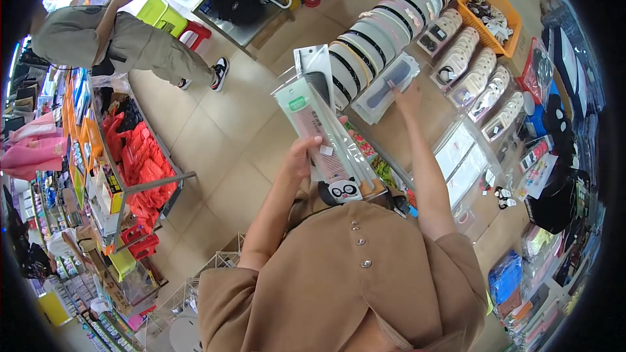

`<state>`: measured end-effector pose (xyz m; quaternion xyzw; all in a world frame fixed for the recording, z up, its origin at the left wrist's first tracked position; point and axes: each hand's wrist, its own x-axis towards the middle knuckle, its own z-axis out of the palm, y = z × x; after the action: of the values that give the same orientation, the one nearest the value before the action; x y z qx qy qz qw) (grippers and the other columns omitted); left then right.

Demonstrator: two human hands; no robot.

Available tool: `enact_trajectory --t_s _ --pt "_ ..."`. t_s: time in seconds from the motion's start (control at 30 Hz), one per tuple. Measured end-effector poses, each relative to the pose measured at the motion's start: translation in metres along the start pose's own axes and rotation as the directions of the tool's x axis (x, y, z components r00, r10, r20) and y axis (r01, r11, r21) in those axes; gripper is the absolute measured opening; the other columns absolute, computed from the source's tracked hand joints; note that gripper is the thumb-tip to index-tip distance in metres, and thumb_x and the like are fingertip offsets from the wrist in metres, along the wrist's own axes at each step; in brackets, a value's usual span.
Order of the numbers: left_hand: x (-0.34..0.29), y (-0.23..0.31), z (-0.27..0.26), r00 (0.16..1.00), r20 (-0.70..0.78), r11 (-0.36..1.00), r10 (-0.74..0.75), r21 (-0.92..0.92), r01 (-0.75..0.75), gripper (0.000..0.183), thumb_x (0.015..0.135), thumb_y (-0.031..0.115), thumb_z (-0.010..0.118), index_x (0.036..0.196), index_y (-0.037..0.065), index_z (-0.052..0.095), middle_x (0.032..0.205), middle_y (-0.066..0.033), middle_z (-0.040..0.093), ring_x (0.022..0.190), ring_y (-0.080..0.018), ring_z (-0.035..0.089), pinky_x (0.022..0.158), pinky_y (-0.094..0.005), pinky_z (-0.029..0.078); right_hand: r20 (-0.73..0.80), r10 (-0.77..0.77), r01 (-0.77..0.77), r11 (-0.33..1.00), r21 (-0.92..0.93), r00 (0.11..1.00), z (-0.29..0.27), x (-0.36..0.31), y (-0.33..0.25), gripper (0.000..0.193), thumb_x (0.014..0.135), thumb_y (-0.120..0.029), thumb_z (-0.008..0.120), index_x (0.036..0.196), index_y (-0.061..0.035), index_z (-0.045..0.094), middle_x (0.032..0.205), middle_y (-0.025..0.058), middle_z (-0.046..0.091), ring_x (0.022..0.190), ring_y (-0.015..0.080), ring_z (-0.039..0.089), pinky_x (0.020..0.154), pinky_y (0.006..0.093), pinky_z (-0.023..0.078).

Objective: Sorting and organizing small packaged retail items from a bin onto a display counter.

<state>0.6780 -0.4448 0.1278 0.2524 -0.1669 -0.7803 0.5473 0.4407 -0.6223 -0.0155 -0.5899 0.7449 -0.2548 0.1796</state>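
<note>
My left hand (301,156) is closed around several clear-packed combs, held upright in front of my chest. Frontmost is a pink comb (319,133) in its sleeve, with a small white label by my thumb. A dark comb (318,85) in another sleeve shows behind it. My right hand (409,99) reaches forward to a small pile of clear packets on the table. Its fingers close at the edge of the top packet, a blue-grey comb (381,96). The fingertips show only in part.
Headbands (381,26) line a long roll beyond the pile. Packs of white hair ties (456,52) and an orange basket (489,13) stand at right. Across the aisle are a bin of red plastic bags (145,163) and a person (130,39) standing. Tiled floor (225,114) lies between.
</note>
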Motion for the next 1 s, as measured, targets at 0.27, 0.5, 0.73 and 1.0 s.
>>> enact_trajectory --t_s 0.27,0.5,0.73,1.0 --pt "0.012 -0.002 0.018 0.995 0.034 0.994 -0.094 0.065 0.091 0.060 0.070 0.018 0.060 0.121 -0.004 0.038 0.117 -0.0195 0.049 0.106 -0.0317 0.050 0.090 -0.0432 0.043 0.309 -0.330 -0.044 0.617 0.785 0.892 -0.109 -0.084 -0.103 0.018 0.080 -0.016 0.059 0.091 -0.0011 0.061 0.084 0.0053 0.060 0.074 0.0097 0.055 0.064 0.0242 0.045" --pt "0.023 -0.019 -0.001 0.982 -0.082 0.975 -0.168 0.131 0.178 0.042 0.077 0.014 0.061 0.113 -0.001 0.046 0.104 -0.0114 0.056 0.093 -0.0213 0.057 0.081 -0.0355 0.048 0.122 -0.309 0.109 0.635 0.765 0.943 -0.133 -0.108 -0.127 0.013 0.078 -0.009 0.059 0.084 0.0031 0.060 0.076 0.0050 0.060 0.066 0.0091 0.055 0.057 0.0226 0.043" --pt "0.028 -0.025 0.009 0.964 -0.004 0.954 -0.264 0.147 0.262 0.044 0.076 0.013 0.062 0.115 0.001 0.045 0.106 -0.0104 0.056 0.098 -0.0228 0.055 0.086 -0.0393 0.044 -0.004 -0.116 0.071 0.577 0.814 0.993 -0.140 -0.122 -0.118 0.011 0.082 -0.008 0.054 0.076 0.0006 0.052 0.057 -0.0009 0.046 0.051 0.0035 0.041 0.045 0.0211 0.034" --pt "0.023 -0.038 0.005 0.934 -0.018 0.925 -0.357 0.128 0.357 0.044 0.077 0.014 0.062 0.117 0.005 0.044 0.109 -0.0079 0.054 0.101 -0.0232 0.053 0.086 -0.0431 0.044 -0.318 -0.028 0.251 0.681 0.688 0.948 -0.146 -0.129 -0.125 0.008 0.087 -0.008 0.047 0.083 -0.0009 0.047 0.066 0.0023 0.045 0.059 0.0067 0.041 0.052 0.0223 0.036"
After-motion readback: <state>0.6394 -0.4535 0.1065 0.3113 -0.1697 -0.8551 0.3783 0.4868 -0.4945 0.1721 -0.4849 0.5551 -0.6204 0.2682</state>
